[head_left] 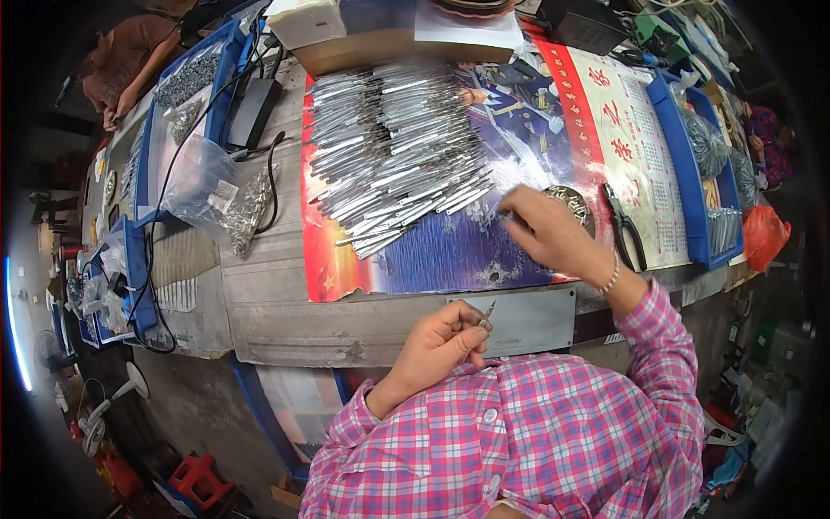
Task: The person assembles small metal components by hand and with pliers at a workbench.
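My left hand (443, 344) is closed near the table's front edge, just in front of my shirt. A small pointed metal piece (490, 310) sticks out between its thumb and fingers. My right hand (553, 235) is over the poster, with thumb and fingers apart and nothing visible between them. Its fingertips are close to the right side of a large pile of thin silvery metal strips (398, 156). Partly behind that hand sits a round dish of small metal parts (571, 201). Black-handled pliers (626, 229) lie to the right of my right wrist.
A printed poster (450, 270) covers the worktop under the pile. Blue bins (697, 173) stand at the right; a clear bag of small metal parts (246, 208) and a black power adapter (252, 112) are at the left. A cardboard box (380, 48) is behind the pile. Another person (130, 65) sits far left.
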### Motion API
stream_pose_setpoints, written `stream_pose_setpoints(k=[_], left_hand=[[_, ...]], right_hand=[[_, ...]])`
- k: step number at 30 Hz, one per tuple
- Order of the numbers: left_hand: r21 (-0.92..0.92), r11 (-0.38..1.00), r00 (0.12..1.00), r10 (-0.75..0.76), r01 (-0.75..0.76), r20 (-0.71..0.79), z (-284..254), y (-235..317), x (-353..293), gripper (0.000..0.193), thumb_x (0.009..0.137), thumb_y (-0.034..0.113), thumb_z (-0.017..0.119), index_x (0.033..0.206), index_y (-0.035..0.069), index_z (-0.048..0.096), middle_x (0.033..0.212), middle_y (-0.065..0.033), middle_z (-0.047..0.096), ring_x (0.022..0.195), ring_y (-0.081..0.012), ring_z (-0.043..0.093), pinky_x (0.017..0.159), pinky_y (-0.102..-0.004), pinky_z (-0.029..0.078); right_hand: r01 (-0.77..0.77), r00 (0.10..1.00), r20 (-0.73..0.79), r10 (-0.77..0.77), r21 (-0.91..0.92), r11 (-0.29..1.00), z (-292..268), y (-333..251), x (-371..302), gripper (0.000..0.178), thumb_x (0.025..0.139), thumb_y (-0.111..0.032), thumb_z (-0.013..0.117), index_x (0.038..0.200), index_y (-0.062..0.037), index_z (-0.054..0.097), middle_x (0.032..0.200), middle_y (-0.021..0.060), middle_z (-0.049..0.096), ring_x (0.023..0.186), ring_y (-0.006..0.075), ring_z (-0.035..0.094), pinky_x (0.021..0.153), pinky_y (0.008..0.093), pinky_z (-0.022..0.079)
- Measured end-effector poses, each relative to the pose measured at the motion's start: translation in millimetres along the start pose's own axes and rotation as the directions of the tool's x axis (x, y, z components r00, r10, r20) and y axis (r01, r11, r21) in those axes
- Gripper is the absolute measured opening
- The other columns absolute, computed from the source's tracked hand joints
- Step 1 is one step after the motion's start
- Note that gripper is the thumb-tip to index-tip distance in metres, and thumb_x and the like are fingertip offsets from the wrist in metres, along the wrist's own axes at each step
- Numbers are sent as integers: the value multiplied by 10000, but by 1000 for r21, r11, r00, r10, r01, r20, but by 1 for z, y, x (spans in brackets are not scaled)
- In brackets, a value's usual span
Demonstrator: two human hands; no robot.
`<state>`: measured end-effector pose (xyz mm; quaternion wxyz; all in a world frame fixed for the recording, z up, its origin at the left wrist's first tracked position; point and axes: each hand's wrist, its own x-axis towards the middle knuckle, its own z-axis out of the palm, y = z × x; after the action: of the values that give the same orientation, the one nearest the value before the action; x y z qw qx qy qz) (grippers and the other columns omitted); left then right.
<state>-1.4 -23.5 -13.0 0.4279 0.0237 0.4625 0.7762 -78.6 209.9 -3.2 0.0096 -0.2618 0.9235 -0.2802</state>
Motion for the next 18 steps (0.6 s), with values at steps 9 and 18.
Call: stream_pose_setpoints(k=[9, 18], left_hand=[[-203, 976, 992, -61, 83, 108, 1, -3, 18, 145, 902, 159, 500, 936, 20, 522, 694, -51, 554, 566, -123, 558, 542, -216, 448], [-364, 921, 983, -82, 137, 163, 9, 1, 15, 118, 901, 138, 492, 927, 30, 531, 686, -54, 559, 545, -135, 554, 518, -231, 458]], right_hand=[[-353, 918, 336, 211, 935, 44, 23, -46, -49, 180, 859, -120, 570, 997, -5, 575, 894, 16, 577, 802, 65, 526, 687, 217, 444], [-122, 980, 126, 157, 992, -34, 41, -53, -47, 121, 811, -72, 622, 907, -2, 597, 849, 34, 577, 785, 83, 535, 696, 209, 428]])
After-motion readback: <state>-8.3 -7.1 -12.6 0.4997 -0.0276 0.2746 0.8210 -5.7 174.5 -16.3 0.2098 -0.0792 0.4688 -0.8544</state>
